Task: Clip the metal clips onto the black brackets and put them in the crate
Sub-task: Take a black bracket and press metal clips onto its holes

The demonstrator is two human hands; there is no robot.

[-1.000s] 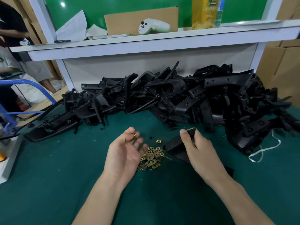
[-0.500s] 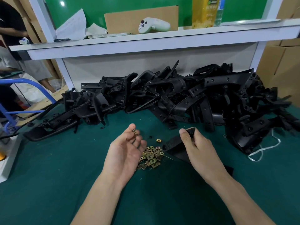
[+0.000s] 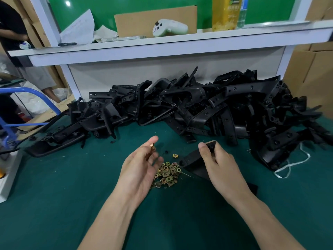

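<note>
One view only, from the head camera. Just left of centre: left hand [image 3: 142,170], palm turned up, pinching a single metal clip [image 3: 152,146] between thumb and forefinger, other fingers loosely bent. At 3 o'clock from it, close but not touching: right hand [image 3: 221,166], wrapped round the upper end of a black bracket [image 3: 191,160], thumb on top beside a hole. Rest of that bracket lying on the green mat [image 3: 54,195], running off toward 5 o'clock under the wrist. Between the two hands, at 6 o'clock from the held clip: small heap of loose clips [image 3: 167,175] on the mat, plus one stray clip [image 3: 175,155] at 12 o'clock of the heap. Further up at 12 o'clock, against the white back panel: big pile of brackets [image 3: 198,109], no clips made out on them. Above that, a white shelf [image 3: 162,49] with a game controller [image 3: 169,27] and a yellow carton [image 3: 226,13]. No crate anywhere in view.

Judged as the fitting step, early in the job: clip picked, bracket in hand, not yet joined. Next, probably: turn the clip's open side toward the bracket's end, line it up with the hole, push until seated; then carry the bracket to the crate, somewhere out of frame. Small springy part, so likely to slip from the fingertips if pushed askew.
</note>
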